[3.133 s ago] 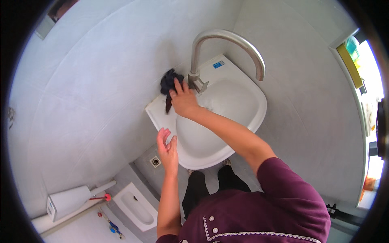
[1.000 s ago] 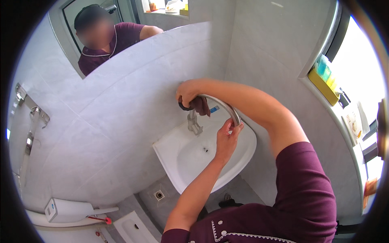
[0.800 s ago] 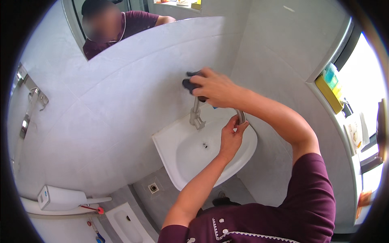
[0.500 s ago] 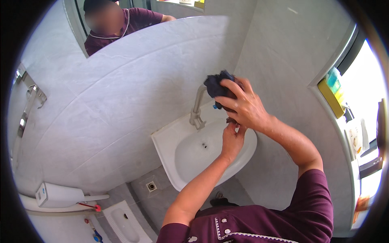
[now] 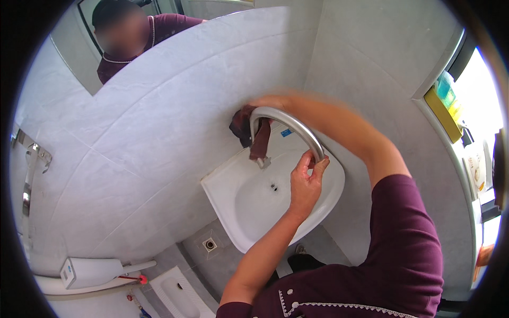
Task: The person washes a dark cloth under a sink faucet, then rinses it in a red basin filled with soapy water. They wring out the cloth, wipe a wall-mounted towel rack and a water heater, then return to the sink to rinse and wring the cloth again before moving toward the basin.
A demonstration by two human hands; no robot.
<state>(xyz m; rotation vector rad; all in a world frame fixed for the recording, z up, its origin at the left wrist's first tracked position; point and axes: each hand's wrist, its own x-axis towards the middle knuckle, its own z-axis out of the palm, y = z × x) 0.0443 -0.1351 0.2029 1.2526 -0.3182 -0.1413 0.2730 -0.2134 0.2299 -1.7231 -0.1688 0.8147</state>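
Head view, looking down over the basin. My left hand (image 5: 306, 185) is closed narrowly round the spout end of the arched, satin-grey metal faucet (image 5: 303, 131), thumb on one side, fingers on the other. Probable reason: the free end has only air beneath it, so a grip there would steady the tall curve against pressure from the other side.

My right hand (image 5: 269, 100) is behind the upper bend, motion-blurred, arm arched over from the right. It holds the crumpled, dark navy and maroon-brown fabric cloth (image 5: 244, 124); most finger positions are hidden, so I cannot tell how tight the grip is. The cloth lies bunched around the rising part of the pipe, a brown flap hanging in front, down to the small metal lever (image 5: 264, 163). Bunching presumably lets soft fabric follow the round tube.

The white, rounded ceramic basin (image 5: 218, 185) sits against the grey tiled walls, under the faucet. Its small dark drain hole (image 5: 273, 187) is uncovered. The faucet stands at the rear, presumably so its spout overhangs the bowl.
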